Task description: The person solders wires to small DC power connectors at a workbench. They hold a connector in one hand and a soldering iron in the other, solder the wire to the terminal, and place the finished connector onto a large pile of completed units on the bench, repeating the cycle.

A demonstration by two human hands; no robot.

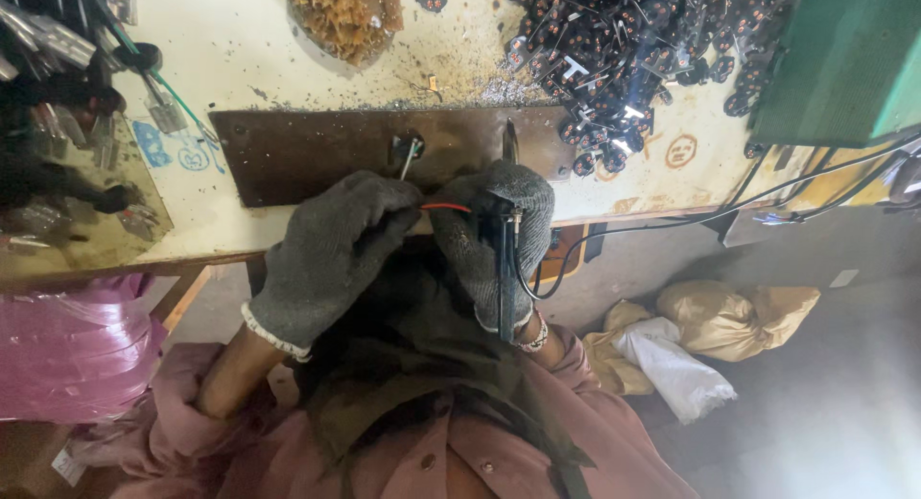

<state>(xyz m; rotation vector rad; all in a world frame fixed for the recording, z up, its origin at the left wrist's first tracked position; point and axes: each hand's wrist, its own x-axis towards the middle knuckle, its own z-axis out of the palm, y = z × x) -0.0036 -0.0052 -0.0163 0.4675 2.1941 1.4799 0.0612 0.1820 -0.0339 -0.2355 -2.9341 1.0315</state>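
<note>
Surface [249, 48]: we record a cream, scuffed bench top strewn with metal filings, with blue scribbles and an orange round stamp mark on its face; we copy none of these.

Brown metal plate [307, 149]: it lies flat along the near edge of the surface, with a small fitting standing in its middle.

Green machine housing [844, 58]: a box at the far right, with black cables trailing from it past the edge.

Pile of small black parts [624, 48]: a large heap with copper-coloured spots and silver tabs, well apart from our hands. We judge much stock waits unworked; we see no separate finished lot.

Pink plastic bag [67, 350]: below the surface on the left, bulging.

Tan and white sacks [710, 331]: slumped on the floor at the right, unlabelled as far as we can tell.

Bowl of brass-coloured shavings [345, 14]: at the far edge.

Left hand [331, 254]: grey knitted glove, fingers closed, pinching one end of a red wire [444, 207].

Right hand [494, 235]: grey glove, closed around a black tool [504, 269] with a cable, held just beside the wire at the plate's near edge.

We judge one piece is mid-work.
</note>
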